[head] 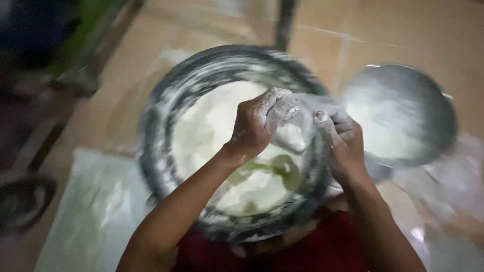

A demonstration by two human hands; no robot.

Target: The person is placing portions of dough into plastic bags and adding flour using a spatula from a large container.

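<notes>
Tan tile floor (403,30), w/ floured steel bowl (166,100)

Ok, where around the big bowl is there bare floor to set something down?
Bare tan tile floor shows beyond the large round metal bowl of white flour and above the smaller metal bowl. Left of the big bowl, tile runs to the blurred dark frame. It is crowded at the right rim, where the floured left hand and right hand meet; white sheet covers lower left.

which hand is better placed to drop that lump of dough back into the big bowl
Left, probably. The left hand hangs directly above the dough in the big metal bowl, its grip closed on the dough lump. The right hand sits over the bowl's rim, nearer the smaller floury bowl.
</notes>
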